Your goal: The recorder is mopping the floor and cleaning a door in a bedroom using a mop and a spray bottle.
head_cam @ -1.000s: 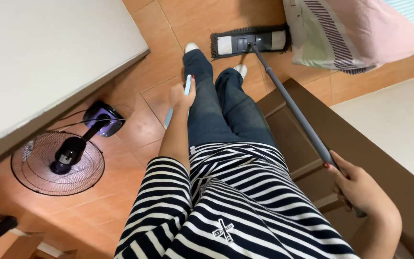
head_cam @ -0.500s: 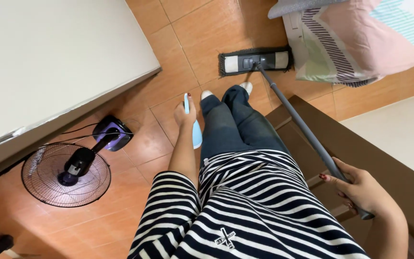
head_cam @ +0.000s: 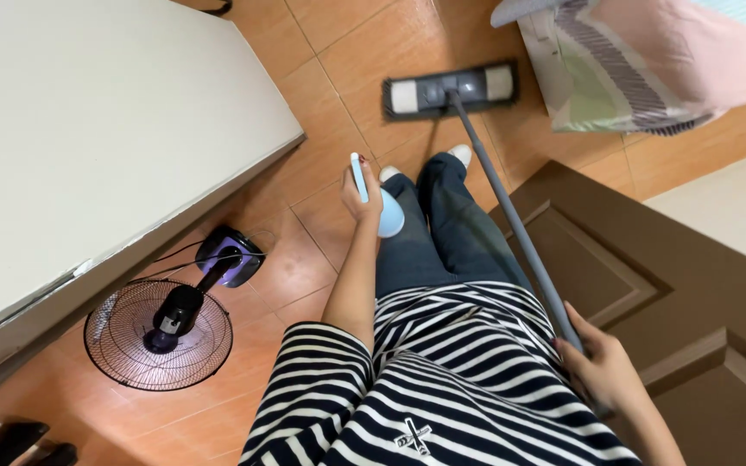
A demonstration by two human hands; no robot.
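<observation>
The right hand [head_cam: 602, 371] gripped a grey flat mop's long metal handle [head_cam: 511, 220], its pad on the orange tiles ahead. The left hand [head_cam: 361, 192] clutched a light-blue spray bottle [head_cam: 384, 211]. The nearby black floor fan's cable [head_cam: 179, 250] looked liable to snag the mop.

Single head view, steeply down, floor [head_cam: 338, 129] well below.

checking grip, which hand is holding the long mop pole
The right hand, low on the right, grips the grey mop pole. The left hand holds a light blue bottle instead.
</observation>
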